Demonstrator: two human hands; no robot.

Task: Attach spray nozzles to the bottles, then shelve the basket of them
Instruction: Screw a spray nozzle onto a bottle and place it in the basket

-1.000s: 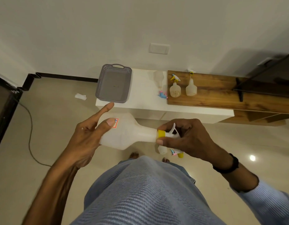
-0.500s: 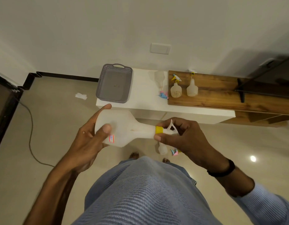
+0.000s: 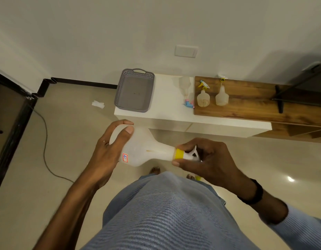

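- Bottle in hand point(image 3: 143, 150): a translucent white bottle lying on its side in mid-air, in front of and below the white cabinet point(image 3: 167, 112); its wide base points left and its neck points right. A small red-edged sticker point(image 3: 125, 157) sits on its lower side.
- Left hand point(image 3: 109, 150): wraps the bottle's base, the thumb pressed on the near face and the fingers curled over the far side.
- Right hand point(image 3: 206, 159): thumb and fingers pinch around the yellow collar point(image 3: 179, 153) and the white nozzle point(image 3: 192, 154) seated at the bottle's neck. A black band point(image 3: 255, 193) circles this wrist.
- Basket point(image 3: 135, 90): a grey perforated basket with nothing visible inside, resting on the left end of the cabinet, its near edge overhanging slightly.
- Lying bottle point(image 3: 184, 85): on the cabinet, right of the basket, with a pink and blue nozzle point(image 3: 189, 103) at its near end.
- Two upright bottles point(image 3: 203, 98) point(image 3: 222, 96): standing on the wooden top point(image 3: 255, 105) that adjoins the cabinet on the right, each carrying a nozzle.
- Floor left of the cabinet: a scrap of white paper point(image 3: 98, 104) and a cable point(image 3: 45, 141).
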